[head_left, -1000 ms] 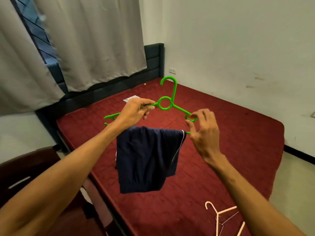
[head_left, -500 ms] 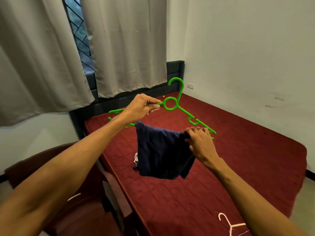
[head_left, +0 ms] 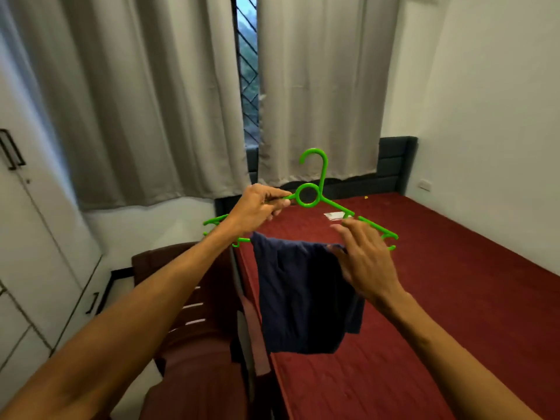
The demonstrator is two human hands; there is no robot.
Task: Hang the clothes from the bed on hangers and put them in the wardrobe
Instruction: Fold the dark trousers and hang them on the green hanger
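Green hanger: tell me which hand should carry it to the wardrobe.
Left. The left hand grips the green hanger beside its ring, and the wardrobe stands on that side. The right hand is open at the edge of the dark garment.

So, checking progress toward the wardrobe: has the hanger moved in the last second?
Yes: the green hanger has shifted left along the headboard, toward the wardrobe side.

Open air over the red mattress (head_left: 454,298), right side and far end, up to the white wall (head_left: 500,101). Brown chair (head_left: 197,374) sits just beside the bed's left edge, between it and the wardrobe doors (head_left: 39,237). Curtains (head_left: 151,101) and headboard (head_left: 394,165) close the far side. Navy garment (head_left: 303,298) on green hanger (head_left: 307,194) hangs between the forearms.
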